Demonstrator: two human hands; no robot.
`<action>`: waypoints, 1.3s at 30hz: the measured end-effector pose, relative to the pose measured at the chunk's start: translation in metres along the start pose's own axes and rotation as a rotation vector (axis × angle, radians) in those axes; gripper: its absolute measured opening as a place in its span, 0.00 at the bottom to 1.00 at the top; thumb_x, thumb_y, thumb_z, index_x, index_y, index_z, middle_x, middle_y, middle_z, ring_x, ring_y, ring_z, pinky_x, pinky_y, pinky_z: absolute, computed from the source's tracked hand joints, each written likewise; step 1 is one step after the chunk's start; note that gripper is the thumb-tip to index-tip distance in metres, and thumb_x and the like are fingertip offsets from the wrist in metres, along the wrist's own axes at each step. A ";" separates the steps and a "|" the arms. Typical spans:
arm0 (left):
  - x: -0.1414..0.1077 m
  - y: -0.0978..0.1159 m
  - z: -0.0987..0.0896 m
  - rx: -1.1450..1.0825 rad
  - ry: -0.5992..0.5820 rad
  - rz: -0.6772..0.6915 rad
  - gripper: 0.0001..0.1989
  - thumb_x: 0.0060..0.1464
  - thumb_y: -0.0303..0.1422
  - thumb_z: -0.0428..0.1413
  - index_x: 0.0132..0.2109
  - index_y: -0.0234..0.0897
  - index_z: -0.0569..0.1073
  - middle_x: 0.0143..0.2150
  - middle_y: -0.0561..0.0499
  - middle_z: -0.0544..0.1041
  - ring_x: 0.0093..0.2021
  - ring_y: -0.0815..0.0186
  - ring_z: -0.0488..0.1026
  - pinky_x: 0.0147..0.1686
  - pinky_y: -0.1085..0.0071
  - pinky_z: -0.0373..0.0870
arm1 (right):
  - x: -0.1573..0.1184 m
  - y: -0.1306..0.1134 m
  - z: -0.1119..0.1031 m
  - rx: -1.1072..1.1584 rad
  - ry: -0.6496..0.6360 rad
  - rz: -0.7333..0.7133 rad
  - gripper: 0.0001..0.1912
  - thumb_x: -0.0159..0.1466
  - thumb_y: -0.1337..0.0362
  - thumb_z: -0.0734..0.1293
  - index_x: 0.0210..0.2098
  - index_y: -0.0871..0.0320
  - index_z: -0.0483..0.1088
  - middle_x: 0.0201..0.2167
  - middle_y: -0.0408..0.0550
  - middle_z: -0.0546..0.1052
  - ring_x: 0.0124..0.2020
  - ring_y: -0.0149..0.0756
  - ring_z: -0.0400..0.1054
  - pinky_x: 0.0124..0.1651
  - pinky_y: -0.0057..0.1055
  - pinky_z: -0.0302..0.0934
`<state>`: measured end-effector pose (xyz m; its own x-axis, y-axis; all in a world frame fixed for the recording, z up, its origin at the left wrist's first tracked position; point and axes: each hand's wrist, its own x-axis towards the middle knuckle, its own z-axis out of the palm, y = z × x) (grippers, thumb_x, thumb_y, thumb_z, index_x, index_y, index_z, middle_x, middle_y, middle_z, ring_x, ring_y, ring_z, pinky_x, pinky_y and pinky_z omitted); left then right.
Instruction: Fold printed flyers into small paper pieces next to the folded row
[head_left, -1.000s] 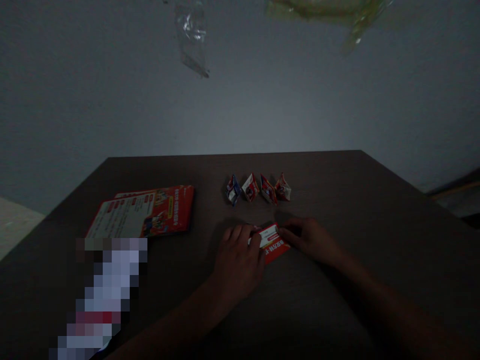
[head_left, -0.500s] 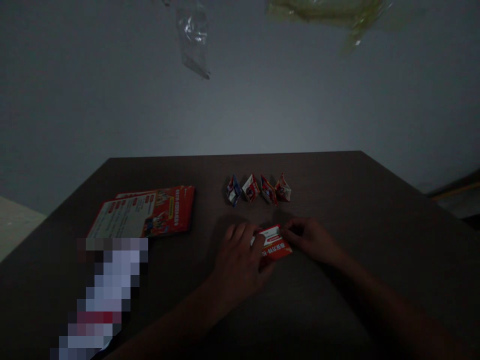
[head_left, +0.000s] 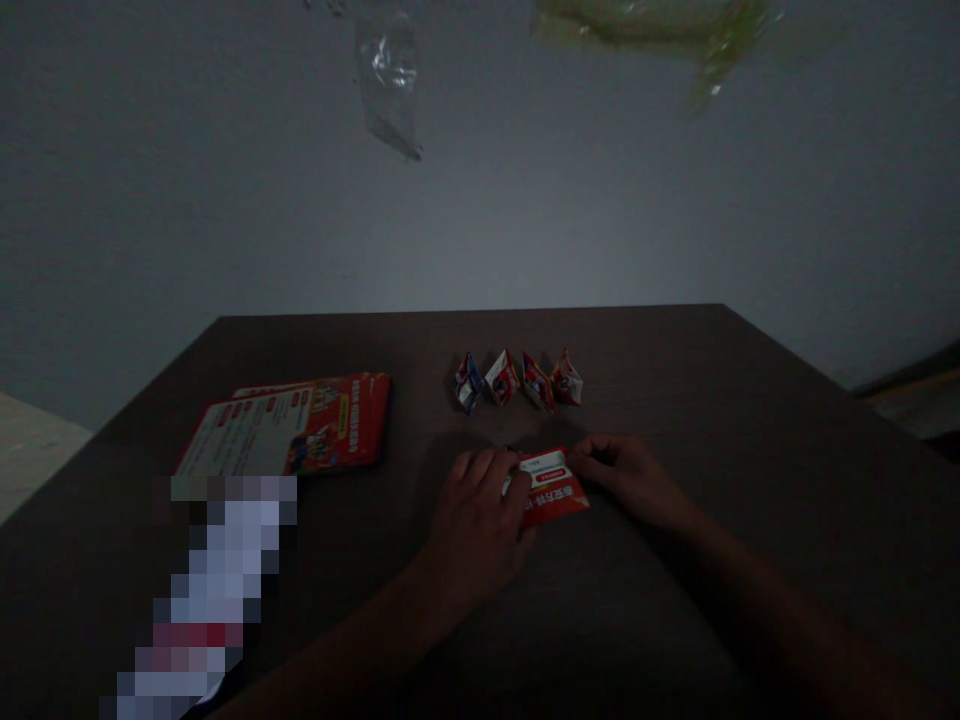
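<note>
A red and white printed paper [head_left: 559, 490], seemingly folded to a small rectangle, lies on the dark table before me. My left hand [head_left: 480, 510] grips its left side, with fingers bent over the top; the thumb is partly hidden. At the upper right corner of the paper, the fingers of my right hand [head_left: 626, 475] are pinched together on the edge. Just beyond the hands stands a row of several small folded paper shapes [head_left: 502, 378], printed in red, white and blue, with pointed tips.
A stack of red and white printed leaflets [head_left: 337, 425] rests at the left of the table [head_left: 750, 400]. Nearer me is a pixelated pale object [head_left: 225, 590]. A wall [head_left: 525, 200] rises behind, bearing a clear plastic piece [head_left: 386, 80] and yellowish tape [head_left: 637, 25].
The printed paper has shifted slightly right, showing more of its face. My right hand has moved a little right with it, and my left thumb has drawn in.
</note>
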<state>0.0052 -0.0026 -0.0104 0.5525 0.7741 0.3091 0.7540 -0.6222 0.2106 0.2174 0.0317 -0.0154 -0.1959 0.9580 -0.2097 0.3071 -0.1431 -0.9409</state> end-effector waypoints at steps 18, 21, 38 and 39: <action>0.002 -0.003 0.001 0.061 0.012 -0.003 0.12 0.49 0.26 0.53 0.43 0.34 0.70 0.45 0.44 0.72 0.44 0.56 0.66 0.43 0.56 0.64 | -0.001 0.002 -0.001 0.052 -0.022 0.006 0.15 0.55 0.54 0.68 0.22 0.60 0.66 0.19 0.40 0.65 0.20 0.25 0.55 0.22 0.24 0.49; 0.002 -0.003 0.000 0.078 0.011 0.001 0.10 0.50 0.25 0.52 0.42 0.34 0.70 0.44 0.45 0.72 0.43 0.56 0.67 0.42 0.58 0.64 | 0.000 0.002 -0.002 0.044 -0.022 0.019 0.15 0.55 0.55 0.68 0.22 0.61 0.66 0.18 0.39 0.65 0.20 0.25 0.55 0.22 0.23 0.48; 0.002 -0.010 0.004 0.002 0.159 0.019 0.08 0.55 0.25 0.50 0.41 0.36 0.70 0.39 0.47 0.75 0.39 0.61 0.70 0.38 0.62 0.63 | 0.002 0.010 0.002 0.026 0.039 -0.082 0.11 0.58 0.56 0.66 0.33 0.59 0.69 0.26 0.43 0.73 0.27 0.31 0.66 0.29 0.26 0.59; 0.002 -0.010 0.004 -0.012 0.178 0.028 0.08 0.55 0.25 0.49 0.41 0.36 0.70 0.39 0.47 0.75 0.39 0.61 0.70 0.38 0.62 0.63 | 0.002 0.010 0.002 0.005 0.030 -0.120 0.11 0.56 0.59 0.67 0.34 0.59 0.69 0.29 0.45 0.74 0.31 0.33 0.68 0.34 0.29 0.62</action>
<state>0.0002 0.0058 -0.0157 0.5005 0.7245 0.4740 0.7347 -0.6450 0.2101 0.2181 0.0321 -0.0261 -0.2028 0.9753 -0.0870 0.2781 -0.0278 -0.9601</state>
